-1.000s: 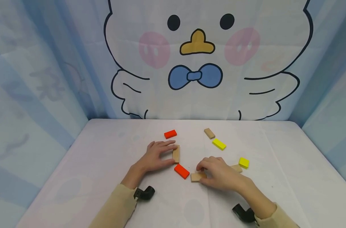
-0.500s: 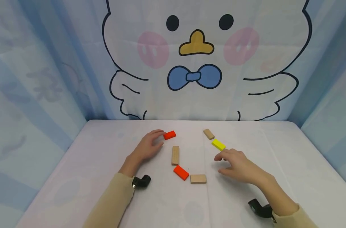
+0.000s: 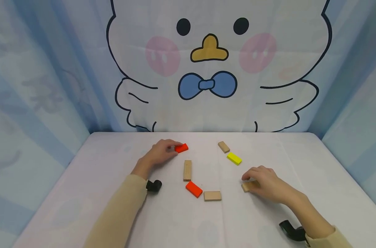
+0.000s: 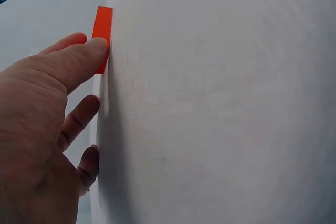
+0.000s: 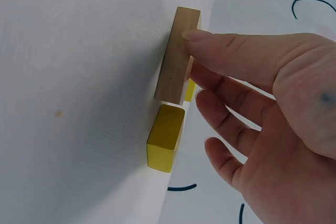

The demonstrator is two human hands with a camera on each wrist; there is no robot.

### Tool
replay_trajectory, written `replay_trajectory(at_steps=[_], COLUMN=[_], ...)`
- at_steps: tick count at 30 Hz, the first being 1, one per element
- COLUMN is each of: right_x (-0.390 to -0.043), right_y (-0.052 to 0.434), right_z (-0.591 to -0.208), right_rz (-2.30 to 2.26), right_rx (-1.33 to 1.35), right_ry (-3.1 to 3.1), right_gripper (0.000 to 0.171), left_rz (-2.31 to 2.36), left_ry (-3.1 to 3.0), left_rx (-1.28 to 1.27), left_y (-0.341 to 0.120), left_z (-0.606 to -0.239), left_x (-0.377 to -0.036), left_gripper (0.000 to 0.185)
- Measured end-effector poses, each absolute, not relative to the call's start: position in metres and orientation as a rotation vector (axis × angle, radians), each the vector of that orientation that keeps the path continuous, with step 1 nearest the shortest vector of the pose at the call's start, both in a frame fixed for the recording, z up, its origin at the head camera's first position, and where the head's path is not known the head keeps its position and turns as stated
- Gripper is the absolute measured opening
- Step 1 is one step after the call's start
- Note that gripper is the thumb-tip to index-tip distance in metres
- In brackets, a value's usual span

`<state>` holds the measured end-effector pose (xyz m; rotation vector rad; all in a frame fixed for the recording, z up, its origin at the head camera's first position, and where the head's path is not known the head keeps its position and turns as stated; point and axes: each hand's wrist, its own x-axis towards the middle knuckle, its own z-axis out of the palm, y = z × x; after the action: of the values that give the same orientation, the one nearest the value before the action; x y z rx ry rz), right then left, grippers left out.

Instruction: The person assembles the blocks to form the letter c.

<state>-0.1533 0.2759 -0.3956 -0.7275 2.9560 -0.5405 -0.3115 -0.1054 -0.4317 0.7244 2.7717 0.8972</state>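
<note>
My left hand (image 3: 163,151) pinches the left end of a red block (image 3: 183,148) near the far side of the table. In the left wrist view the thumb lies on the near face of that red block (image 4: 103,24), with a finger behind it. On the right, my right hand (image 3: 266,184) holds a plain wooden block (image 3: 246,187) between thumb and fingers. The right wrist view has the thumb against the long side of this wooden block (image 5: 176,61). Close to its end lies a yellow block (image 5: 167,135), which the hand hides in the head view.
A wooden block (image 3: 187,170), a red block (image 3: 194,189) and another wooden block (image 3: 212,196) form a curved row on the white table (image 3: 163,220). Farther back lie a wooden block (image 3: 223,147) and a yellow block (image 3: 234,158).
My left hand has left the upright-lying wooden block and reached the far red one. My right hand has let go of the front wooden block, moved right and taken hold of another.
</note>
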Motion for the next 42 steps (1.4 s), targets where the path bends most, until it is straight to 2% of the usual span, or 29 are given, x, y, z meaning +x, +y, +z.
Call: replay_trajectory(at_steps=[15,23,42], right_x=[-0.157,-0.158,-0.157], right_y=[0.257,0.244,0.232], right_z=[-0.398,-0.397,-0.402], right_rz=[-0.594,-0.647,-0.66], right_rx=[-0.919,-0.926,-0.926], right_ry=[2.878,2.829,2.775], right_gripper=[0.025,0.023,0.022], left_rz=[0.841,0.861,0.857], left_ry=[2.779,2.759,2.654], left_rx=[0.7,0.608,0.706], left_y=[-0.069,-0.061,-0.042], left_z=[-0.429,-0.425,-0.425], left_x=[-0.315,-0.323,-0.33], left_gripper=[0.041,0.039,0.034])
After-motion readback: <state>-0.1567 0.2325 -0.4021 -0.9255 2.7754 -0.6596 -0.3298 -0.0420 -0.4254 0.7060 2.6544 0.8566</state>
